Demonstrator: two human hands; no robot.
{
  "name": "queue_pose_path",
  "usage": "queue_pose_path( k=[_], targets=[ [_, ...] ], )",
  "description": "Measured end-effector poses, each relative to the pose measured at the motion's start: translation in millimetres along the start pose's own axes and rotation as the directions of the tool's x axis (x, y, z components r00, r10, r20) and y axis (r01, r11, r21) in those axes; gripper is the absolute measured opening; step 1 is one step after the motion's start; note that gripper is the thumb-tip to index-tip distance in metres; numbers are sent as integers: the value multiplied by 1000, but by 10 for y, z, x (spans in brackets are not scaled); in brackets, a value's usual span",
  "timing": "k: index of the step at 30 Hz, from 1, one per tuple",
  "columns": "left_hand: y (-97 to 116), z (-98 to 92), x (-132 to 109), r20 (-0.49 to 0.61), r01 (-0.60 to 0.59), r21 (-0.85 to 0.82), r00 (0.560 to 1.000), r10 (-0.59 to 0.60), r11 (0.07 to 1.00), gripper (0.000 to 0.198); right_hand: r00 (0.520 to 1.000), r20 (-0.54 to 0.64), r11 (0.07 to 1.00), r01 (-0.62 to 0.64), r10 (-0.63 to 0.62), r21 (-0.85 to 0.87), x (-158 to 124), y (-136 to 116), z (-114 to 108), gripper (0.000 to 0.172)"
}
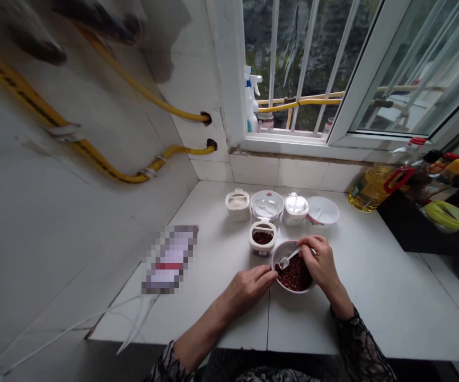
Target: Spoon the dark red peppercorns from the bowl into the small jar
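In my right hand (320,260) is a small white spoon (292,257), pinched by its handle, with a few dark red bits on its scoop. The spoon is over a pink-rimmed bowl (289,245) that holds dark red dried grains (296,277), which look like Sichuan peppercorns. My left hand (249,286) grips the bowl's left rim, its fingers close together. Just behind the bowl stands a seasoning jar (263,251) with a cream-coloured lid frame and similar dark red grains inside.
Behind these are a jar of pale powder (238,208), a lidded white bowl (267,201), another jar (296,209) and a white bowl (323,211). An oil bottle (368,185) and a black condiment rack (416,231) stand right. A blurred-out device (169,260) with a cable lies left.
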State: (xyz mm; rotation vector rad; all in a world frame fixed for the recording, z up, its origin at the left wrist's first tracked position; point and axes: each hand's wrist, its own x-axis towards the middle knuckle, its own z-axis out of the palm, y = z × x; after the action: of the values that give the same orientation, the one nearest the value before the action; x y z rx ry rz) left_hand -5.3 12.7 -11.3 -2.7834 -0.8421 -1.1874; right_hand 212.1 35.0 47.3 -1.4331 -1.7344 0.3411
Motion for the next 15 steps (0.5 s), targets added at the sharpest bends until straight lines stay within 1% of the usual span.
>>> queue_pose_path(
  k=[3,7,10,13,15],
  targets=[
    [-5,6,-7,8,-5,-6,1000,5,1000,17,1000,-1,1000,-17,17,-4,-3,9,14,21],
    [-5,-2,-4,4,-11,-1,1000,11,1000,17,995,6,994,-99,98,55,-3,12,18,20],
    [-7,0,-12,0,-3,-3,1000,3,1000,17,983,54,968,-180,173,176,8,3,3,18],
    [-12,11,-26,22,10,-16,1000,-10,1000,16,956,108,901,-293,272,321,26,-6,-16,17],
    [-12,17,-28,25,14,-16,1000,-13,1000,17,941,116,854,-339,319,396,38,-20,-25,18]
  ],
)
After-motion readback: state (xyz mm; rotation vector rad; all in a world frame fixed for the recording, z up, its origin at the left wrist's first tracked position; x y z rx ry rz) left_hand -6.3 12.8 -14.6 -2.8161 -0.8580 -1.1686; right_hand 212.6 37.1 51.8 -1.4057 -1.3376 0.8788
